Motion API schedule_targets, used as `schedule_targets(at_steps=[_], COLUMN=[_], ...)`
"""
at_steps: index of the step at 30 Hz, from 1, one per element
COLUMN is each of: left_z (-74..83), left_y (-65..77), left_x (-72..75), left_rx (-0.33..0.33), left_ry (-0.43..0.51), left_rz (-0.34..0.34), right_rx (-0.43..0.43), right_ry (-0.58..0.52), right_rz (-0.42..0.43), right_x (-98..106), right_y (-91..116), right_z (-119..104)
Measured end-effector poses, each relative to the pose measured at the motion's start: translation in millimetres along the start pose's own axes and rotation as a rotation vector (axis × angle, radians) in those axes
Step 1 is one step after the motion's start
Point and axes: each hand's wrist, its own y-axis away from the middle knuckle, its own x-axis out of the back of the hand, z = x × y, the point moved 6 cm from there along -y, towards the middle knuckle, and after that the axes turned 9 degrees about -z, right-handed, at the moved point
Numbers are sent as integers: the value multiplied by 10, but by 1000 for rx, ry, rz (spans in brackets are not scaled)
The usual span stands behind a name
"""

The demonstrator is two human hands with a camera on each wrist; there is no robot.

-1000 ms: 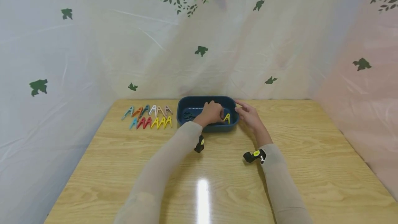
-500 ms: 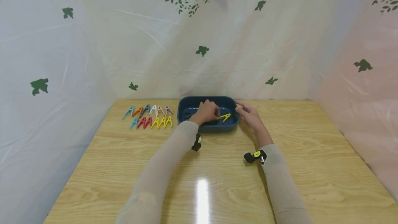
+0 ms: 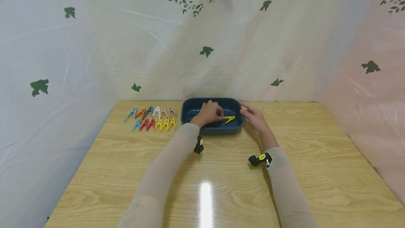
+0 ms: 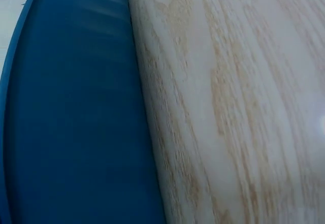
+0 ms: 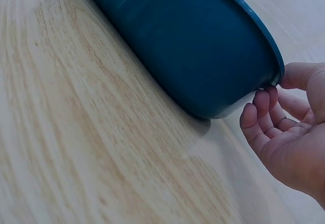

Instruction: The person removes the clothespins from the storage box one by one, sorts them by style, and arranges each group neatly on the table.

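Note:
In the head view a dark blue plastic basin (image 3: 218,131) stands at the back of the wooden table. My left hand (image 3: 209,112) reaches into it, fingers bent, and pinches one end of a yellow clothespin (image 3: 230,119) that points right; the fingertips are partly hidden. At the basin's right end my right hand (image 3: 254,118) grips the rim. The right wrist view shows the thumb of the right hand (image 5: 294,132) at the rim of the basin (image 5: 203,41), with curled fingers below. Only the outer wall of the basin (image 4: 76,107) shows in the left wrist view.
Left of the basin lie two rows of clothespins: several mixed-colour ones (image 3: 156,112) behind, and blue, red and yellow clothespins (image 3: 166,125) in front. A dark openwork shape (image 3: 191,117) shows at the basin's left end. A printed curtain (image 3: 205,73) hangs behind the table.
My left hand has shifted slightly left inside the basin. The yellow clothespin has turned from upright to nearly flat, one end now at the left fingertips. The right hand stays on the rim.

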Motion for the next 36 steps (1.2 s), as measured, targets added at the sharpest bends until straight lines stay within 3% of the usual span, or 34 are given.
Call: schedule_targets(at_steps=[12,25,31,36], left_z=[-68,-119,-293,-549], left_y=[152,555,795,1043], left_x=[131,325,422,520], left_rx=[-49,-135,-155,-94], left_ry=[18,42,101,220], left_rz=[143,387,484,514], right_rx=[-38,9,22,20], right_ry=[-30,6,-1,0], right_rz=[-17,-1,-9,-18], right_x=[-28,-2,-18,-33], right_y=[45,23,27,46], right_z=[-106,-26,-22,-50])
